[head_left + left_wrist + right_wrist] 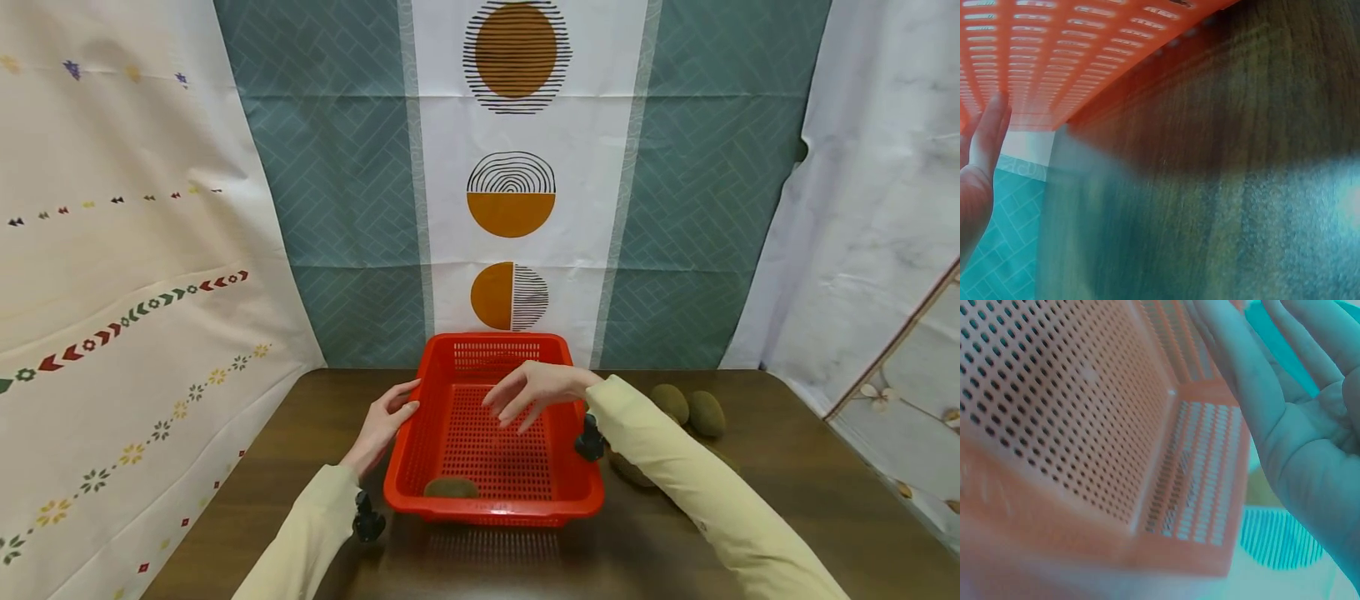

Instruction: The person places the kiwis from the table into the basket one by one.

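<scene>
A red plastic basket (498,507) with slotted walls stands on the table in the head view. My left hand (386,423) is at its left side, fingertips right at the rim; the left wrist view shows straight fingers (988,134) along the outer slotted wall. Over the basket hangs my right hand (536,387), palm down, fingers loosely spread with nothing between them. The right wrist view shows this hand (1297,419) above the perforated basket floor (1054,400). One brownish-green oval fruit, like a kiwi (451,487), lies inside at the front left corner.
Several similar kiwi-like fruits (707,414) lie on the dark wooden table (300,433) right of the basket, partly hidden by my right sleeve (690,492). Patterned cloths (348,200) hang behind and at both sides of the table.
</scene>
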### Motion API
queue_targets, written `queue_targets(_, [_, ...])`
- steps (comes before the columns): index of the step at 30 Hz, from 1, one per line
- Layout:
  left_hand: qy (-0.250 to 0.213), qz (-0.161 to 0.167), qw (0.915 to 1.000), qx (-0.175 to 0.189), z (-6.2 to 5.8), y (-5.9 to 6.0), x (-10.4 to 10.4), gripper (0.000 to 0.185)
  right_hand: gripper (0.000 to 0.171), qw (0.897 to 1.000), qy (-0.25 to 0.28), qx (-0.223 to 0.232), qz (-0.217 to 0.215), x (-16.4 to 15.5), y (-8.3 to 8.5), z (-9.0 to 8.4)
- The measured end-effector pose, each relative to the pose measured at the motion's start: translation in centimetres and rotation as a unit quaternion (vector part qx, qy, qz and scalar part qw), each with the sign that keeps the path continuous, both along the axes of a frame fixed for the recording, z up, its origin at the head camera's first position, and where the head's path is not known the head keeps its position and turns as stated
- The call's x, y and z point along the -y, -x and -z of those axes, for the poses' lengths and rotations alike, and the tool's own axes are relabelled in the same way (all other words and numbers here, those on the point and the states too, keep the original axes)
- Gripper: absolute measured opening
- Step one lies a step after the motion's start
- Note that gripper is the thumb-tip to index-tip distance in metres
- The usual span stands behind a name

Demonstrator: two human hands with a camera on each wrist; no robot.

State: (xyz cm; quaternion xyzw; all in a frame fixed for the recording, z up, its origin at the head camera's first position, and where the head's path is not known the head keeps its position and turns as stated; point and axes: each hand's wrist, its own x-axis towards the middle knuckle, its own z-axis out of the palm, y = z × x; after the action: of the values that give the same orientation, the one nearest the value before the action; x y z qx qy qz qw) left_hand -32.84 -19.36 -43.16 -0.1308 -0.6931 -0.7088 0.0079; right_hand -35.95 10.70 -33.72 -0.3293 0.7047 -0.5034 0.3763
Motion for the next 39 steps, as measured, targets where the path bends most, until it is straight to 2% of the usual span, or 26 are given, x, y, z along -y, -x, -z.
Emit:
queue_targets(13, [-0.004,0.003,1.0000,-0.003,0.4,0.1,-0.2,0.043,0.037,0.995,0.043,-0.010,0.087,-8.4,0.0,-1.6])
queue_targets(21, [-0.015,0.003,0.9999,0.000,0.2,0.2,0.1,0.042,0.042,0.986,0.063,-0.031,0.153,-14.1,-0.7,-2.0])
queue_targets(25, [-0.010,0.004,0.9999,-0.007,0.1,0.1,0.2,0.043,0.040,0.984,0.066,-0.044,0.161,-16.7,-0.7,-1.7])
queue_targets(30, [-0.011,0.002,0.9999,0.001,0.0,0.0,0.2,0.043,0.039,0.983,0.057,-0.049,0.167,-19.9,-0.9,-1.1])
queue_targets(39, [-0.010,0.006,0.9999,-0.001,0.2,0.1,0.1,0.044,0.036,0.976,0.052,-0.064,0.202,-25.0,-1.9,0.8])
